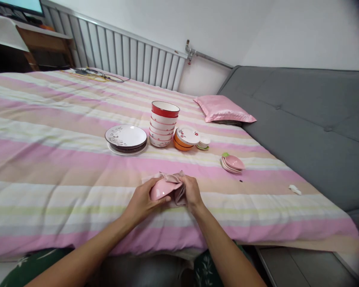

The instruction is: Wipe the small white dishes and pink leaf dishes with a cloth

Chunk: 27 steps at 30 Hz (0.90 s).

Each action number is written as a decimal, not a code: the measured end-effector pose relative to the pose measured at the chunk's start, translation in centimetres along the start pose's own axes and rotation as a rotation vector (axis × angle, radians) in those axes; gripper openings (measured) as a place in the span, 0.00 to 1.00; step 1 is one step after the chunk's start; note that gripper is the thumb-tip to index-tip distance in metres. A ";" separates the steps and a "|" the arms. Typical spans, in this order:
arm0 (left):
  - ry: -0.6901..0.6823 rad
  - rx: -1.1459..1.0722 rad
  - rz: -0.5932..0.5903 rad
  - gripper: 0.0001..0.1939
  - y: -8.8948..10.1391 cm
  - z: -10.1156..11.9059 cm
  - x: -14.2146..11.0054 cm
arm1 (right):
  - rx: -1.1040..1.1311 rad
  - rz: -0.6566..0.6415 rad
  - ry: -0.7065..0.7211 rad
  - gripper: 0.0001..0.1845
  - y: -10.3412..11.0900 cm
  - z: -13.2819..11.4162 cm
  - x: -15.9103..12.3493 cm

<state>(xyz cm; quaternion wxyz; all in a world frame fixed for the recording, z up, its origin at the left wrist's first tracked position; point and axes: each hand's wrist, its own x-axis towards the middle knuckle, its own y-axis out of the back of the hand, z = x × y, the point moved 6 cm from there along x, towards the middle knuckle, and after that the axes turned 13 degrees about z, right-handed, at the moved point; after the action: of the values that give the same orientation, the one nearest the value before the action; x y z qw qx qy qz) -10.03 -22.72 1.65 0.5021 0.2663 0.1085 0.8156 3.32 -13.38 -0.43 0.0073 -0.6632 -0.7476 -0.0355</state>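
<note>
My left hand (145,199) grips a small glossy pink bowl (160,190), with its thumb along the near side. A dull pink-grey cloth (179,195) is bunched in my right hand (192,193) and pressed against the bowl's right edge. Part of the cloth also shows behind the bowl. Both hands are low over the near part of the striped bedspread (92,199). To the right sits a small stack of pink and white dishes (233,163) with a green tip.
Beyond my hands stand stacked plates (126,137), a tall stack of bowls (163,127), orange bowls topped by a floral dish (184,139), and small white dishes (204,141). A pink pillow (224,108) lies by the grey headboard (302,119). A crumpled white scrap (294,189) is at right.
</note>
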 end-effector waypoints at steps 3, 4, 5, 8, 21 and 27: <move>0.002 -0.007 0.008 0.34 0.0 -0.3 -0.1 | -0.026 0.031 -0.020 0.15 0.2 0.9 0.3; 0.004 -0.011 0.006 0.34 0.0 -0.3 -0.1 | -0.034 0.036 -0.022 0.15 0.3 1.0 0.3; 0.005 -0.014 0.004 0.34 0.0 -0.2 -0.1 | -0.041 0.038 -0.019 0.15 0.4 1.0 0.3; -0.001 -0.012 0.016 0.32 0.2 0.1 -0.1 | -0.047 0.022 0.014 0.15 0.3 0.1 -0.1; 0.042 -0.018 -0.002 0.24 0.0 0.2 -0.3 | -0.026 -0.328 0.596 0.14 -1.0 -6.3 -4.1; 0.028 -0.081 0.013 0.25 0.0 0.2 0.1 | 0.004 -0.220 0.517 0.14 -1.0 -5.4 -3.5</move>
<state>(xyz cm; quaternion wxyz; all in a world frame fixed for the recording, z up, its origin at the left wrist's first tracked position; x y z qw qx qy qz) -9.99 -22.66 1.85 0.5058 0.2350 0.0809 0.8261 2.61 -17.34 4.76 0.1954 -0.5467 -0.7886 -0.2025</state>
